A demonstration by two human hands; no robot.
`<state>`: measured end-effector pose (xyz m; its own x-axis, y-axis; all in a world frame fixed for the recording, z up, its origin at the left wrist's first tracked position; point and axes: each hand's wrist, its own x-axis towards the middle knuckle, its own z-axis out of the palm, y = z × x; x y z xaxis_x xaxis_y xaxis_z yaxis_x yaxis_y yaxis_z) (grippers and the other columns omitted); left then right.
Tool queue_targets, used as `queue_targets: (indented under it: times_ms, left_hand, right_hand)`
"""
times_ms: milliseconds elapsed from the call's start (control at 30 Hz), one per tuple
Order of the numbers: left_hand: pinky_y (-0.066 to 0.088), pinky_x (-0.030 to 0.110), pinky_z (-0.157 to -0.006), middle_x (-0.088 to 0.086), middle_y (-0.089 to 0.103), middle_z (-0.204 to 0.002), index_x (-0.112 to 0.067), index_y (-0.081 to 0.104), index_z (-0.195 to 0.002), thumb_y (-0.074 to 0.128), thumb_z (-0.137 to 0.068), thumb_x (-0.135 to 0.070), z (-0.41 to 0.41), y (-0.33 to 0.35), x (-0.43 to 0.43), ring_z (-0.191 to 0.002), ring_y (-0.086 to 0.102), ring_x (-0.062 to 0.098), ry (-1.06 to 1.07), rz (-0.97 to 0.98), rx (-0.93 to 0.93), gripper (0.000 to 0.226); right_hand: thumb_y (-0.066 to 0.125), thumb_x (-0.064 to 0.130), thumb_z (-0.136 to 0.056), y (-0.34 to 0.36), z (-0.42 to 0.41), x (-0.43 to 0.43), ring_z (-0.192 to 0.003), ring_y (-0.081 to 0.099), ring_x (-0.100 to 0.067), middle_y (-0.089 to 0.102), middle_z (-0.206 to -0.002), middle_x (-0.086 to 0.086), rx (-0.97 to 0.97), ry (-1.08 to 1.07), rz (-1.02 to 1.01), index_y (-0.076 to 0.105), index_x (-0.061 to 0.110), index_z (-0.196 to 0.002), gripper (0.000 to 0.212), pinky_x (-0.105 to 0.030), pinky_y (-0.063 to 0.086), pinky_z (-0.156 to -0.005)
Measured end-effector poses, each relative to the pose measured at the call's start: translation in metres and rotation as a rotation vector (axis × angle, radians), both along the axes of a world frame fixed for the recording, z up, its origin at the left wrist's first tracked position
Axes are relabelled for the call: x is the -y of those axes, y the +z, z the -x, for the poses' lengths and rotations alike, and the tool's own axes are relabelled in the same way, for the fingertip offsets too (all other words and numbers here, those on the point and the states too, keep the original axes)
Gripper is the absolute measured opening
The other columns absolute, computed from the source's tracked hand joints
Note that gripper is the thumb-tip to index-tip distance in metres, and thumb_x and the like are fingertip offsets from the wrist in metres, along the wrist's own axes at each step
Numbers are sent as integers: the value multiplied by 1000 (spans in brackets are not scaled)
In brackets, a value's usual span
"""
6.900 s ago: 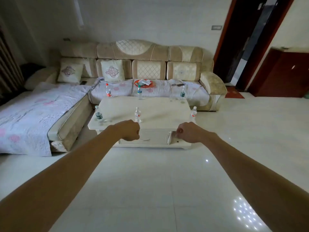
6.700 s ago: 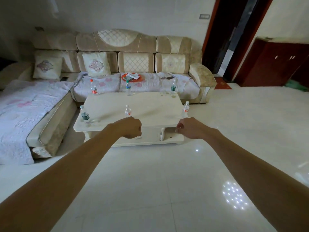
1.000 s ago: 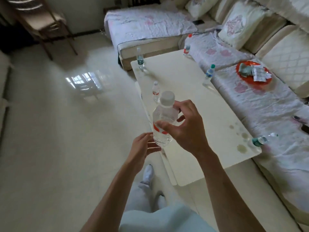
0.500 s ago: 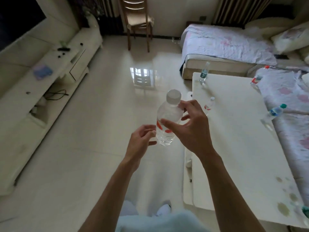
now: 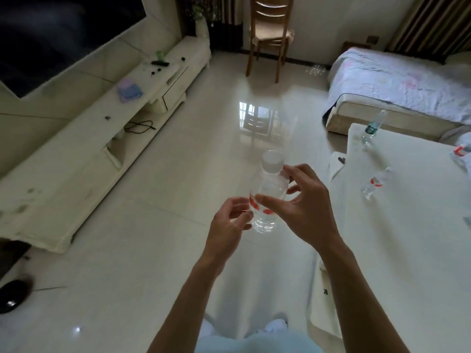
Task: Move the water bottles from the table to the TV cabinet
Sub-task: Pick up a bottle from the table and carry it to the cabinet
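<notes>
Right hand (image 5: 303, 212) | forearm raised from lower right, thumb and fingertips pinching bottle (image 5: 270, 186) (held upright) | left hand (image 5: 226, 225) | forearm raised from bottom centre, fingers loosely curled beside bottle's base, contact unclear

The water bottle (image 5: 267, 197) is thin clear plastic with a cloudy white plastic cap and a shiny red label. Floor (image 5: 158, 250) is polished tile, super glossy, bright reflections all over it. TV cabinet (image 5: 58, 179) looks like smooth white lacquered board, kinda smudgy. Table (image 5: 413, 250) top is smooth with a soft sheen, can't tell if it's stone or lacquer. Chair (image 5: 270, 13) is varnished wood, and the bed cover (image 5: 397, 80) is matt quilted cloth.
</notes>
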<state>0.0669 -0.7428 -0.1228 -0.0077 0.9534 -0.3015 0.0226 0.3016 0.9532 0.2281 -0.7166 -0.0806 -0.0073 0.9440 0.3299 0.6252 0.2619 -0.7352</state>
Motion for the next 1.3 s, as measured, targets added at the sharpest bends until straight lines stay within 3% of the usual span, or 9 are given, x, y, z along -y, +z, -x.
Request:
queue_targets:
  times_ms: [233,500,633,767,1100,1300]
  left_hand:
    - [58,37,-89,1,66,-115,-17,60,-118,58,-94,-13,110,-16,16,-107,64,15,62,18,-60,24]
    - [59,39,-87,0,66,-111,-15,61,-116,57,-93,-8,191,-23,12,-102,64,11,160,24,-102,24]
    - [58,41,-87,0,67,-107,-17,63,-112,59,-92,-8,210,-29,-3,-98,65,11,260,22,-95,23]
    - [59,41,-85,-2,69,-104,-17,63,-110,60,-90,-6,224,-32,-31,-91,65,7,370,1,-147,23]
    - [58,36,-87,-2,71,-105,-16,65,-109,59,-91,-3,244,-13,-135,-95,67,15,662,-35,-274,23]
    - [57,37,-88,-2,72,-102,-16,68,-106,62,-88,-4,256,-10,-182,-94,68,16,766,-7,-282,22]
  right_hand:
    - [82,53,-61,-12,109,-5,-88,60,-10,61,-107,2,35,107,67,62,13,-123,76,-15,52,-73]
    - [78,59,-58,-17,194,-30,-86,61,-10,61,-107,4,41,250,123,62,14,-124,82,-21,55,-74]
    - [65,73,-55,-18,222,-59,-87,61,-10,62,-109,4,66,338,131,61,15,-125,91,-21,56,-76]
    - [69,68,-57,-22,246,-99,-86,60,-8,61,-108,7,98,423,132,60,16,-126,87,-18,53,-76]
    - [80,53,-63,-8,294,-231,-87,56,2,51,-104,20,58,648,166,57,32,-121,66,-5,39,-72]
    - [78,54,-63,-7,315,-293,-89,59,-3,56,-104,16,25,757,219,58,34,-116,61,-12,46,-74]
